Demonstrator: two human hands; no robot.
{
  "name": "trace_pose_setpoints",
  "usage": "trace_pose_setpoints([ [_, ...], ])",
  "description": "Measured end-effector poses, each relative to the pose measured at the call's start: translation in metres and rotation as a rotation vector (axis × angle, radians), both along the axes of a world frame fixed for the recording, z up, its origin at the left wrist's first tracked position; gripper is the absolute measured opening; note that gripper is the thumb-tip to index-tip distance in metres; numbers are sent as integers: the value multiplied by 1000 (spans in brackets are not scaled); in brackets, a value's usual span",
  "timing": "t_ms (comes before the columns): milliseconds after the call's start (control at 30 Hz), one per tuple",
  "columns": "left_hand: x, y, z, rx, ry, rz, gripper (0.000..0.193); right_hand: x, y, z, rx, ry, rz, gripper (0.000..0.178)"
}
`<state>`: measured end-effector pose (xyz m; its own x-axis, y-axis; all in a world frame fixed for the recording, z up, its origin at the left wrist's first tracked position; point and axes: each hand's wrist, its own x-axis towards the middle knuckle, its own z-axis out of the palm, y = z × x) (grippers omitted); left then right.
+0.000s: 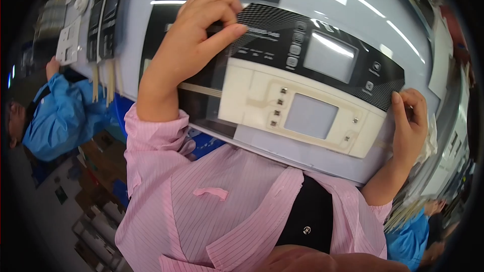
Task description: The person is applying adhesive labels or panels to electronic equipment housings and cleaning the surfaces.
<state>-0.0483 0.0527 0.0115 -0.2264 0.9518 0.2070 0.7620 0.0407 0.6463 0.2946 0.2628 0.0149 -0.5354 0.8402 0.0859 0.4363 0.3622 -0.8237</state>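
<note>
A black printed panel overlay (370,78) with a rectangular window and small icons is held up between my hands. My left hand (201,27) pinches its upper left end between thumb and fingers. At the lower right corner, my right hand (411,116) grips it with bent fingers. Just below the overlay lies a cream-white backing sheet (252,90) with a matching window, thin circuit traces and small dark parts. The two pieces overlap along the overlay's lower edge; whether they are joined there I cannot tell.
Under the pieces is a glossy table (353,168) that reflects ceiling lights. More dark panels (103,30) with ribbon tails lie at the left. A person in a blue smock (70,113) works there, and another blue sleeve (409,236) shows at lower right beside stacked sheets (446,158).
</note>
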Motion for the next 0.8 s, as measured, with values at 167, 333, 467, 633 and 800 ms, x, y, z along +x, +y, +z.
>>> trace_pose_setpoints([
  [167, 5, -6, 2, -47, -28, 122, 16, -8, 0, 0, 36, -34, 32, 12],
  [333, 7, -2, 8, -107, -63, 128, 15, -5, 2, 1, -18, 6, -11, 12],
  [467, 6, -2, 1, -107, -120, 124, 15, -1, 2, -1, -9, 23, 5, 13],
  [633, 7, -2, 3, -111, -117, 123, 16, -2, 2, 2, 17, -2, 9, 13],
  [800, 4, -4, 2, -111, -124, 124, 17, -3, 2, 2, 16, 21, 12, 14],
])
